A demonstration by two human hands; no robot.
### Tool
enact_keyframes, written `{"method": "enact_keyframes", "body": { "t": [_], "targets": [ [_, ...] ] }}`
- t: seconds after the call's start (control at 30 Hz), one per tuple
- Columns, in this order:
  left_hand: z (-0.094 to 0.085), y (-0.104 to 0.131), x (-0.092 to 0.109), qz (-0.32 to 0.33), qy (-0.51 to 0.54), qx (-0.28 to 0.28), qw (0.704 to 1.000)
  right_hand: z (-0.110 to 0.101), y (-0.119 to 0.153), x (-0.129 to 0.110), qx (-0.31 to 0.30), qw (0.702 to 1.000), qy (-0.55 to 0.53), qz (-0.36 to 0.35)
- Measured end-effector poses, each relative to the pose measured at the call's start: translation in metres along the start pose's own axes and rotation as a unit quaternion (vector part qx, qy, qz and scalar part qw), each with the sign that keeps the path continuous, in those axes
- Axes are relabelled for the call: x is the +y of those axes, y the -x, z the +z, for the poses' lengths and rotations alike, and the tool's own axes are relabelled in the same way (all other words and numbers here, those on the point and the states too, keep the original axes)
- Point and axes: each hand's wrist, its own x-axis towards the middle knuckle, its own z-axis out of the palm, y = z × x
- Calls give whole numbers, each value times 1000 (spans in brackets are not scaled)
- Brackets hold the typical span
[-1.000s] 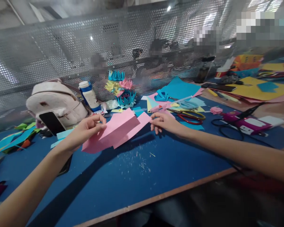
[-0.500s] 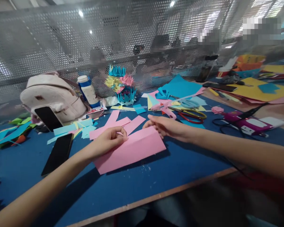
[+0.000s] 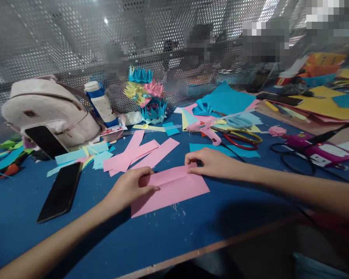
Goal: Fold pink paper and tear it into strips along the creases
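A sheet of pink paper (image 3: 171, 192) lies low over the blue table (image 3: 163, 244), with a crease running along its length near the far edge. My left hand (image 3: 136, 186) pinches its far left part between thumb and fingers. At the far right corner, my right hand (image 3: 205, 162) grips the same sheet, thumb on top and fingers curled behind. Just beyond the sheet lie several pink paper strips (image 3: 159, 153), crossing one another. A pink glue gun (image 3: 205, 128) rests behind my right hand, beside red-and-yellow-handled scissors (image 3: 241, 141).
On the left are a phone (image 3: 59, 193), a pale backpack (image 3: 46, 108) with another phone leaning on it, and a bottle (image 3: 100, 104). Folded paper flowers (image 3: 145, 93) stand at the back. A purple device (image 3: 320, 151) with black cables sits at right, near a yellow sheet (image 3: 322, 100).
The pink sheet has come down closer to the table. My right hand has shifted from behind its edge to pinching the far right corner. The view has moved slightly.
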Motion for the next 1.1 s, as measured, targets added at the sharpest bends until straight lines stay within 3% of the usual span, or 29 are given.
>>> {"method": "enact_keyframes", "body": {
  "t": [0.1,0.33,0.7,0.87,1.1],
  "targets": [
    [1,1,-3,3,-47,26,999,2,0,-2,7,999,44,-27],
    [6,0,-9,48,-129,34,990,17,-10,-6,-20,995,27,-94],
    [13,11,-16,193,-124,116,966,43,-11,3,89,960,90,-249],
    [8,16,-26,180,-94,107,973,42,-3,-3,140,914,147,-352],
    [0,19,-33,175,-106,101,974,43,0,-4,166,893,213,-360]
  ]
}}
